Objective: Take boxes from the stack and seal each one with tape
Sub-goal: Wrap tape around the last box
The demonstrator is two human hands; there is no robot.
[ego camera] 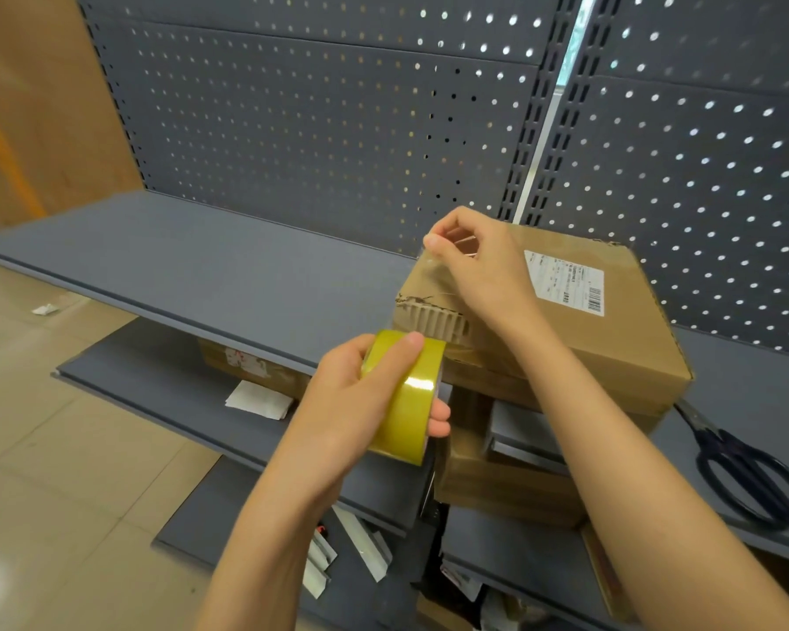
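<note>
Yellow-brown tape roll (404,396) gripped in left hand (351,403); clear tape end pinched by right hand (474,261) over brown cardboard box (611,339). Strip best kept taut, centred before pressing.

A single head-worn wide-angle view looks forward and steeply down, close over both forearms, onto a grey shelf (210,266). It faces the pegboard back panel (320,116) (lines bow near the edges), with floor (37,448) at left.

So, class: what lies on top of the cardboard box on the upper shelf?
On the cardboard box: a white shipping label, clear tape stretched from the yellow roll, and the right hand pinching the tape's end. The hand covers part of the lid, so that area cannot be seen.
</note>
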